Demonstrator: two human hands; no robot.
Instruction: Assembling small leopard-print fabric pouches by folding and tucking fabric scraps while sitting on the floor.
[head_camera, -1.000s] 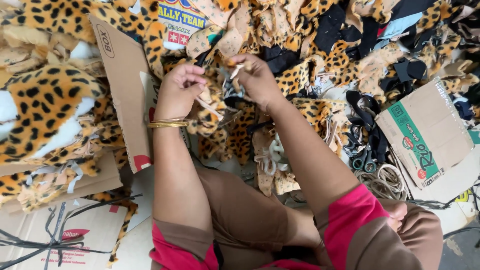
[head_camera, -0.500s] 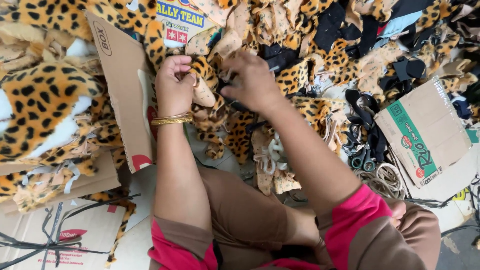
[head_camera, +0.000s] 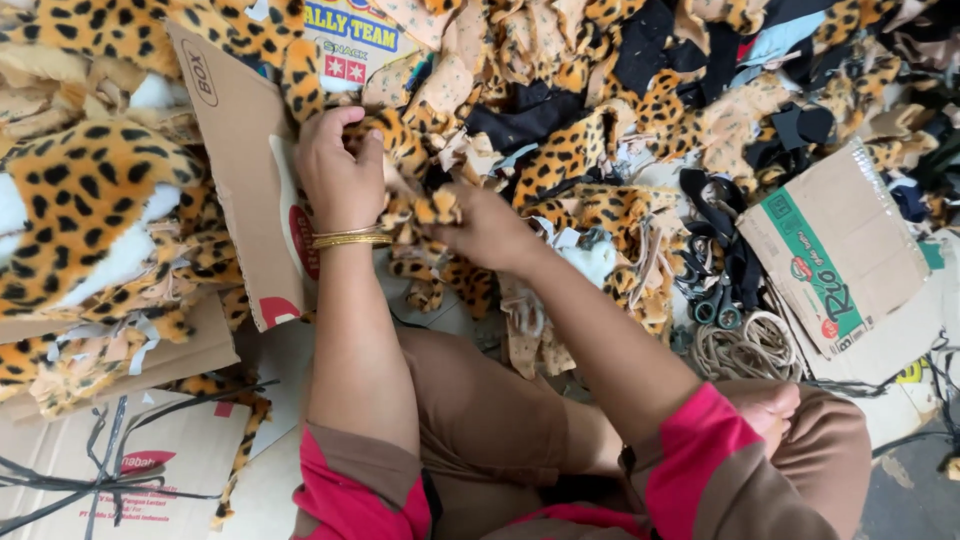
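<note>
Gripping a scrap of leopard-print plush (head_camera: 420, 175) between both hands, a seated person works over a floor heaped with fabric offcuts. The left hand (head_camera: 338, 172), gold bangles (head_camera: 350, 238) at the wrist, has its fingers curled tight on the scrap's upper end; the right hand (head_camera: 485, 228) is closed on its lower end, just beside. A brown cardboard sheet (head_camera: 240, 170) leans behind the left hand. A second cardboard box (head_camera: 835, 250) lies toward the floor's right edge, with scissors (head_camera: 715, 305) and coiled cord (head_camera: 745, 345) near it.
</note>
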